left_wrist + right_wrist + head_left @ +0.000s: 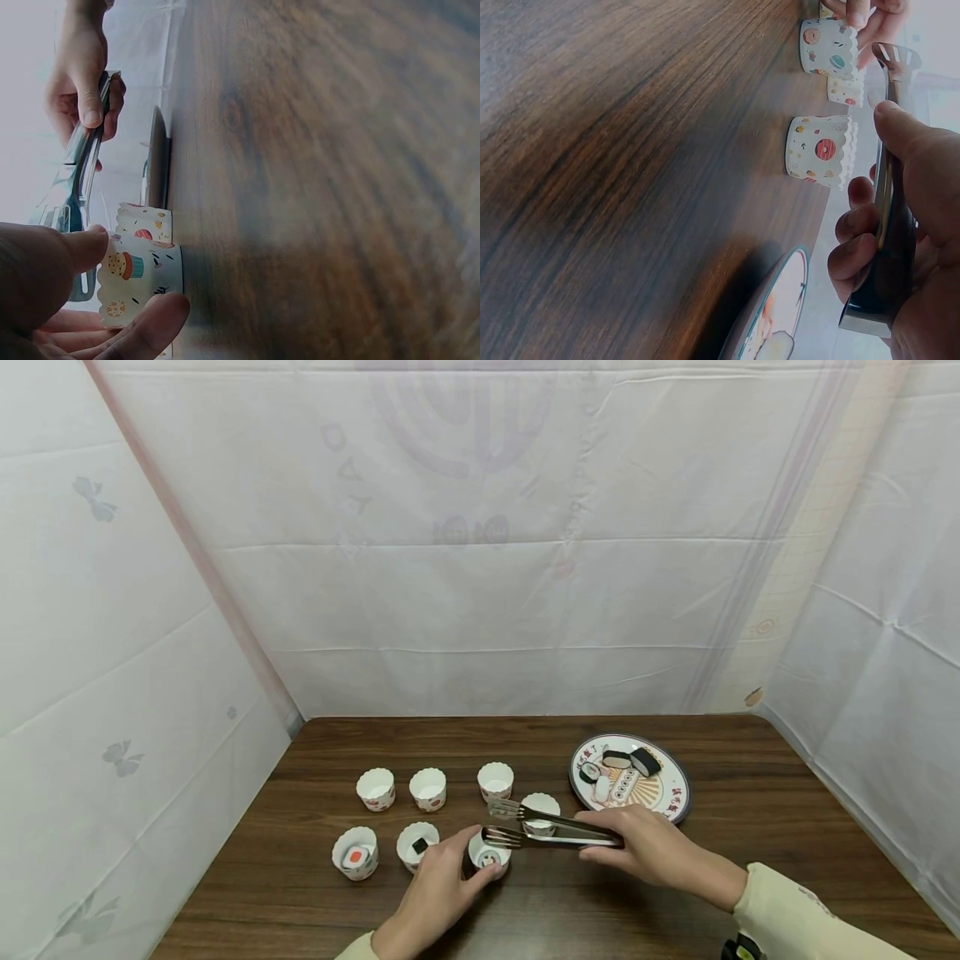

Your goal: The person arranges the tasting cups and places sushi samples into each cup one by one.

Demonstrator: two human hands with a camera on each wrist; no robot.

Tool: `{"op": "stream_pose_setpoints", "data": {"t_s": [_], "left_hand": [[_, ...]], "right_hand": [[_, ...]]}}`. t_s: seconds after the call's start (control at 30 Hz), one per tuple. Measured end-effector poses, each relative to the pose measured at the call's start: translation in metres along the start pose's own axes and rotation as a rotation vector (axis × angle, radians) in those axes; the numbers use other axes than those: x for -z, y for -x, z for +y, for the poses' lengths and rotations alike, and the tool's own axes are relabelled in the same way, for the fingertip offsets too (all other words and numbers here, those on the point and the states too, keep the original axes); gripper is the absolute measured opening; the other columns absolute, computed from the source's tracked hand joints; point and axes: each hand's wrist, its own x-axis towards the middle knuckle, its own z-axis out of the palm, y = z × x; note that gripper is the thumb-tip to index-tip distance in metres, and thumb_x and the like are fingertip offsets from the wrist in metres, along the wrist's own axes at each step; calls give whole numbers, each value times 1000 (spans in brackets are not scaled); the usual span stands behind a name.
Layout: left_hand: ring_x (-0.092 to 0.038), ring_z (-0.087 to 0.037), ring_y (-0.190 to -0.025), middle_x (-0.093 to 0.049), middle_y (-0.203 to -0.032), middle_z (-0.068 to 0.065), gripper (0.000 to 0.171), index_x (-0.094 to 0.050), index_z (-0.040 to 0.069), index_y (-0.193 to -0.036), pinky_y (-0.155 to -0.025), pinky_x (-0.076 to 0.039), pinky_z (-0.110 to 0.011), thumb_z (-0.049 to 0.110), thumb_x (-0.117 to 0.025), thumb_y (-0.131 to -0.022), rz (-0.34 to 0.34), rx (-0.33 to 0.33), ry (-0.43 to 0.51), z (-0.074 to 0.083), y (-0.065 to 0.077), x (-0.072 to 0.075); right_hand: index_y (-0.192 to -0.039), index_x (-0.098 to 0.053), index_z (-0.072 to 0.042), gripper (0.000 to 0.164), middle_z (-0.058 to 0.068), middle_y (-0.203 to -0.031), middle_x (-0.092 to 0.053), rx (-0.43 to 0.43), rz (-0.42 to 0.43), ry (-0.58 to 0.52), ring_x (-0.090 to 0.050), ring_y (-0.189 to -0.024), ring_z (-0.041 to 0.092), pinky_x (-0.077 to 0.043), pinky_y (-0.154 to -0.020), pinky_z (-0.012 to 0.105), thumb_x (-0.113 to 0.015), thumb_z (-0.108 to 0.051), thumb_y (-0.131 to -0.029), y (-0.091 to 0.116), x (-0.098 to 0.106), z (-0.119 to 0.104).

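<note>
My left hand [438, 893] holds a scalloped white paper cup [139, 274] printed with cupcakes, thumb and fingers on its sides. Inside that cup lies a round sushi roll piece [488, 858]. Metal serving tongs [558, 841] are gripped in my right hand [652, 850], their arms spread apart. The slotted tong ends point left, the lower one over the held cup's rim, with no food between them. Just behind the tongs stands another paper cup [542, 803], partly covered by them.
Back-row paper cups [376, 789] stand to the left. One front cup [347, 843] holds a white piece with an orange top, its neighbour [408, 841] a dark-topped piece. At the right, a round printed plate [663, 793] carries several sushi pieces. Fabric walls surround the wooden table [720, 760].
</note>
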Motion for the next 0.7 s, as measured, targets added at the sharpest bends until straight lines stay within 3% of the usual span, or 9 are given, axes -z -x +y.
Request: {"op": "stream_pose_setpoints", "data": {"t_s": [0.43,0.53,0.63,0.7], "left_hand": [[-70,-26,-110,-73,-119,-16,54,-67,-6,-126,-92,-56,-43,24,-86,-85,31,-14,0,4,-2,5],[-71,-12,-79,-74,-108,-15,53,-66,-6,-127,-78,-59,-34,23,-84,-87,23,-4,37,4,-4,10],[-52,4,-52,-69,-85,-5,52,-64,-5,-130,-57,-51,-21,22,-83,-89,20,12,92,5,-8,17],[-42,9,-47,-60,-71,4,51,-64,-3,-130,-48,-42,-16,20,-83,-89,39,14,111,4,-11,21]], "right_hand": [[-128,-73,-19,42,-3,-117,-75,-52,4,26,-70,-103,14,-59,-80,41,-75,-44,-94,5,9,9],[-128,-73,-19,44,-2,-116,-75,-69,10,48,-70,-101,14,-58,-79,42,-75,-45,-93,6,12,11],[-128,-73,-19,44,-2,-113,-76,-92,22,68,-70,-99,13,-58,-76,42,-76,-45,-92,7,15,14],[-127,-73,-19,44,-1,-112,-76,-117,25,79,-71,-97,14,-57,-74,42,-76,-45,-92,8,16,17]]}}
